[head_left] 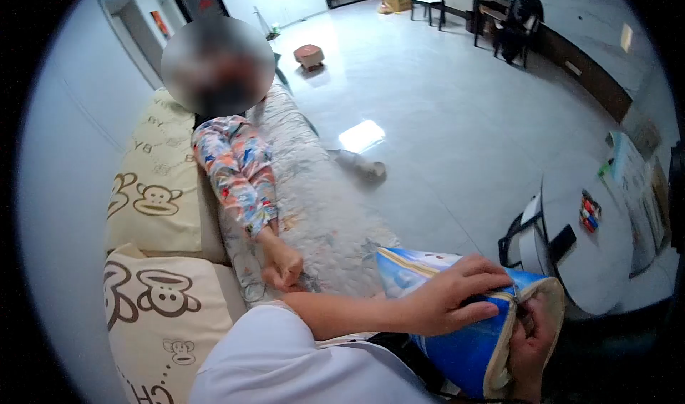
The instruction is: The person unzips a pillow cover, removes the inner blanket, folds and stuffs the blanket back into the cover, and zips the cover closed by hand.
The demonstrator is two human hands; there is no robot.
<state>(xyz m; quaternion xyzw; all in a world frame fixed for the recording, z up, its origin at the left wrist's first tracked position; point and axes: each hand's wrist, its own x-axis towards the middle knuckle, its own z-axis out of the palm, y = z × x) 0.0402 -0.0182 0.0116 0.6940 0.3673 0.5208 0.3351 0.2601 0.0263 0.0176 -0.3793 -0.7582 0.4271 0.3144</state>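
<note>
A blue zippered bag (464,354) with cream piping rests at my lap, its printed top partly white. My left hand (457,297) reaches across the top of it, with thumb and fingers closed about the fabric near the metal zipper pull (516,293). At the bag's right end, my right hand (531,340) is curled by the piped edge, just below the zipper pull. Some of its fingers are hidden, and it appears to grip the edge there.
Another person in patterned trousers (239,165) sits on the quilted sofa (321,211), bare feet near my left arm. Monkey-print cushions (160,290) line the left side. A round white table (596,261) holding markers (589,211) stands at right. A stool (309,56) stands farther off.
</note>
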